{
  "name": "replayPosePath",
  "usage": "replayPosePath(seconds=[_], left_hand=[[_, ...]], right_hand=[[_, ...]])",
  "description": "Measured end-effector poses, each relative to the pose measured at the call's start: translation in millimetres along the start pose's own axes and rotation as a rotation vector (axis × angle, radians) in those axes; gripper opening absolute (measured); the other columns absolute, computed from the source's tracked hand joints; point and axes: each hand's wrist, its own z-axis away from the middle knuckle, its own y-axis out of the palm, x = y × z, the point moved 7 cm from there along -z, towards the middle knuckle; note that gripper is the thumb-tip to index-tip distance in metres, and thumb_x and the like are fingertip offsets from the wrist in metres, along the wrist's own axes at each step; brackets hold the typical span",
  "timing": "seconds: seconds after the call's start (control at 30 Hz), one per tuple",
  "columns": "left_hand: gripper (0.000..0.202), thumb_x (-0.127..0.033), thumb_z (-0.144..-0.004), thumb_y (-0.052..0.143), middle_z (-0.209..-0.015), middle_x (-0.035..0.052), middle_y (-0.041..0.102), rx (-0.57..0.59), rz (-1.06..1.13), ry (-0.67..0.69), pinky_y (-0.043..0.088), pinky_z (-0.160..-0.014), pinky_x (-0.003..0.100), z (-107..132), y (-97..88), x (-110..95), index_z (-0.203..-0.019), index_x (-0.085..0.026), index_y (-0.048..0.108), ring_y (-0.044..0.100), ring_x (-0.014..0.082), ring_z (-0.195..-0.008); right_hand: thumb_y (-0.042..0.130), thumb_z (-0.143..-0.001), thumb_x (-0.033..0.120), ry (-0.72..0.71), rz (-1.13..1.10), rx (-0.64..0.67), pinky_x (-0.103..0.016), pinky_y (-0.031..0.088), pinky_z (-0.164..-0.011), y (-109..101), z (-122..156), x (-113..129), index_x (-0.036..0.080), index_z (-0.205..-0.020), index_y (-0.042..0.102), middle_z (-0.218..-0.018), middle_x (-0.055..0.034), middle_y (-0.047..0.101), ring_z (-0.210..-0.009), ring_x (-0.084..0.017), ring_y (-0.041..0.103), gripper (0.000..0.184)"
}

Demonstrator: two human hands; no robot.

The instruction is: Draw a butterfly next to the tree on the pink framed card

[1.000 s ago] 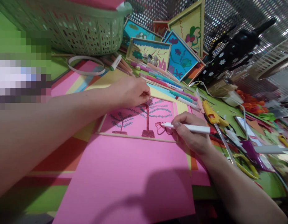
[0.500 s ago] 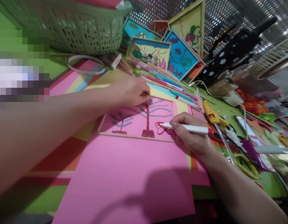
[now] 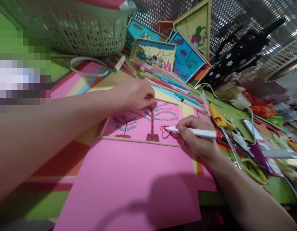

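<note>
A small pink picture [image 3: 141, 123] framed with thin wooden sticks lies on a large pink sheet [image 3: 129, 183]. Two trees with red trunks and blue-green branches are drawn on it. My right hand [image 3: 196, 138] is closed on a white marker with a red end [image 3: 195, 131]; its tip touches a red scribble at the picture's lower right. My left hand [image 3: 134, 94] rests on the picture's top edge, fingers curled and pressed down beside the taller tree.
Several markers [image 3: 172, 86] lie in a row behind the picture. Framed colourful drawings [image 3: 184, 56] lean against a metal mesh wall. A green basket [image 3: 73, 29] stands at the back left, a yellow glue gun [image 3: 219, 118] and scissors [image 3: 254, 166] lie at right.
The marker tip has shifted slightly over the red scribble. My left hand has stayed put.
</note>
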Motion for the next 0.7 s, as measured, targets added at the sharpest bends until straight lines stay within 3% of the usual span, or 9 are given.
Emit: replayPosePath(seconds=[0.7], left_hand=[[0.03,-0.03,-0.088,0.046,-0.091,0.0066,0.07,-0.009,0.003,-0.006,0.038,-0.066,0.029,1.4,-2.1,-0.2,-0.096,-0.017,0.072,0.06,0.02,-0.082]], right_hand=[[0.063,-0.076,0.029,0.032,0.015,0.01,-0.023,0.04,-0.047,1.0,0.9,-3.6,0.02,-0.067,0.06,-0.057,0.0008,0.06,-0.054,-0.011,0.055,0.013]])
